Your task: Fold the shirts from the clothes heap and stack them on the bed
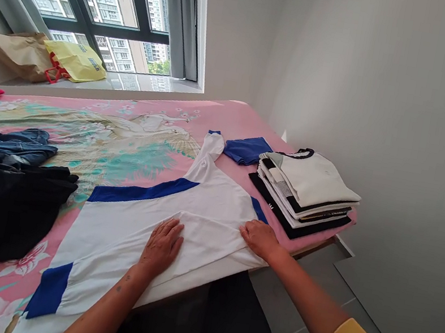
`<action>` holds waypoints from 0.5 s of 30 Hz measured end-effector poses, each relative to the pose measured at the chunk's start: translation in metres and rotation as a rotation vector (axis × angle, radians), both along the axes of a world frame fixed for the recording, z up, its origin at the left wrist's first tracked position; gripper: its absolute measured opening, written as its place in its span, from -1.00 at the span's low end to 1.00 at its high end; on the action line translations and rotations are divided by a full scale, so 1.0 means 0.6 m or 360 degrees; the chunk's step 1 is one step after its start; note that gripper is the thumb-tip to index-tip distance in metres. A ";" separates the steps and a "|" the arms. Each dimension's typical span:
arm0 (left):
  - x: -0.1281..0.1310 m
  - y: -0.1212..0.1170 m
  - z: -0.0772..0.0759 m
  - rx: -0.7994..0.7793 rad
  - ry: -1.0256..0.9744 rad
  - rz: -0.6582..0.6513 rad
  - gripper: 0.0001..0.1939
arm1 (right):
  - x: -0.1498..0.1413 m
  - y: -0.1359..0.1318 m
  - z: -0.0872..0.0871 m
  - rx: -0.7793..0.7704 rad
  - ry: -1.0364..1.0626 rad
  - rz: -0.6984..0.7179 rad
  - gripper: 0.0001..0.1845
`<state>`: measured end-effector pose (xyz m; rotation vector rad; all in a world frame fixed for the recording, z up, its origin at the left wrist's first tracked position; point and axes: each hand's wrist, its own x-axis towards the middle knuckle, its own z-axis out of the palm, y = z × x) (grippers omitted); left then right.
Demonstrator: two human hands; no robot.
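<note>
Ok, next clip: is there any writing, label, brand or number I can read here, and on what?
No text can be read.
Yellow bag on the window sill: blue print, too blurred to read.
Black shirt at the bottom of the folded stack: small white mark, too small to read.
White top shirt of the stack: faint tiny mark, unreadable.
White and blue shirt under the left hand and right hand: no print visible.

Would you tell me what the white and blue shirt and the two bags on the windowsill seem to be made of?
White and blue shirt: likely soft matte knit fabric; it creases under both hands. Brown bag: apparently kraft paper, stiff crumples. Yellow bag: possibly plastic or non-woven, slight sheen.
</note>
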<state>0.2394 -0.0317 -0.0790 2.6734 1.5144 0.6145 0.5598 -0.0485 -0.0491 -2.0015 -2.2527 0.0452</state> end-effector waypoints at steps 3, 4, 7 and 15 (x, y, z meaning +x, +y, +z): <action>-0.002 0.002 -0.003 0.0066 -0.0027 -0.0018 -0.64 | 0.004 0.006 -0.011 0.0025 0.0028 0.0022 -0.58; -0.002 0.002 -0.004 0.0091 -0.0029 -0.0023 -0.64 | 0.005 0.009 -0.013 0.0039 0.0040 0.0024 -0.58; 0.000 0.002 -0.005 0.0144 -0.0020 -0.0016 -0.65 | 0.006 0.014 -0.010 0.0120 0.0096 0.0023 -0.61; -0.004 0.003 -0.009 0.0128 -0.0048 0.0005 -0.66 | 0.039 -0.075 0.021 0.0689 0.0953 -0.0251 -0.70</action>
